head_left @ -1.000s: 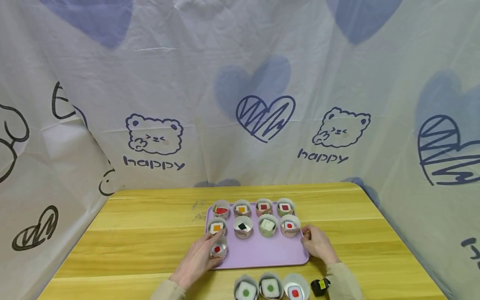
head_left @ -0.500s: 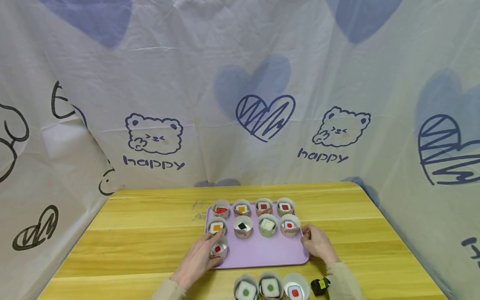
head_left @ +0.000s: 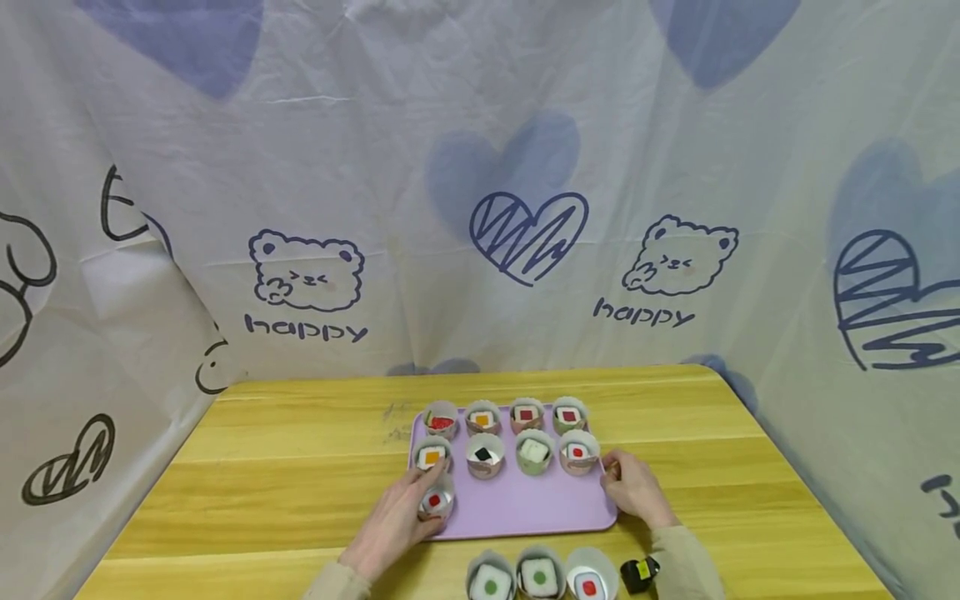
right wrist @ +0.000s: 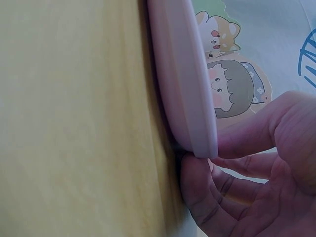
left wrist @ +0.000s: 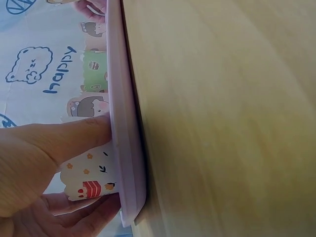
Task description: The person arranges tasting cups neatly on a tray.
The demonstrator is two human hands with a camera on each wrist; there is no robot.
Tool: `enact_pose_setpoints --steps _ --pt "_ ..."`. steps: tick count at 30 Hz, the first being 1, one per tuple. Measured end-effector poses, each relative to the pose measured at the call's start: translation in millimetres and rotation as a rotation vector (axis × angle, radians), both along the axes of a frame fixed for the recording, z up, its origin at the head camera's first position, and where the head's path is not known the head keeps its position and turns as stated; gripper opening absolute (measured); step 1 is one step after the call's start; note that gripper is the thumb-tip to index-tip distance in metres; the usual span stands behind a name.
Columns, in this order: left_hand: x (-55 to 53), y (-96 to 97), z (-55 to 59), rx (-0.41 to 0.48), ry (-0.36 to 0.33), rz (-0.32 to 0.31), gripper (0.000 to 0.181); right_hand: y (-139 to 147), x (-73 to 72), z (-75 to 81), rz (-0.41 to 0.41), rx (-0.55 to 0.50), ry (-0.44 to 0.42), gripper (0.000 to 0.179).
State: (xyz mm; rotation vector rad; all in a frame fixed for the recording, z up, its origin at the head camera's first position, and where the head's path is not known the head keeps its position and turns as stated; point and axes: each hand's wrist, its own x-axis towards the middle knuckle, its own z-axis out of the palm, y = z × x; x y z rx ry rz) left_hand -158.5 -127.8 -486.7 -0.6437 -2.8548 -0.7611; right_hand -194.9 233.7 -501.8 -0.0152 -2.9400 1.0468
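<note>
A lilac tray lies on the wooden table with paper cups in rows on it, each holding a small sushi-like piece. At its near left corner my left hand grips a paper cup with a red-centred piece. In the left wrist view, thumb and fingers stand on opposite sides of that cup's printed wall. My right hand pinches the tray's right edge. Its thumb lies over the rim and a finger sits underneath, as the right wrist view shows.
Three more filled paper cups stand in front of the tray at the bottom edge. Beside them lies a black piece with a yellow patch, close to my right sleeve. A printed cloth hangs behind the table.
</note>
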Motion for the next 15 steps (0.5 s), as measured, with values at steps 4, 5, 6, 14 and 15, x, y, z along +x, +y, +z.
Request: enact_pose_setpoints --steps 4,5,6,14,15 --pt "1.5 -0.2 0.6 0.017 -0.012 0.003 0.080 0.0 0.2 -0.8 0.001 0.002 0.000 0.022" --pt "2.0 -0.3 1.1 0.020 -0.011 0.004 0.080 0.1 0.1 -1.1 0.000 0.001 -0.002 0.022" --pt "2.5 -0.4 1.5 0.020 -0.007 0.006 0.081 0.2 0.2 -1.0 0.001 0.001 0.001 0.022" --pt "10.6 1.4 8.6 -0.062 0.077 0.080 0.081 -0.1 1.2 0.1 0.001 -0.004 0.017 0.021" --pt "11.6 1.9 9.7 -0.073 0.094 0.090 0.081 -0.2 1.1 0.1 0.000 -0.006 0.017 0.021"
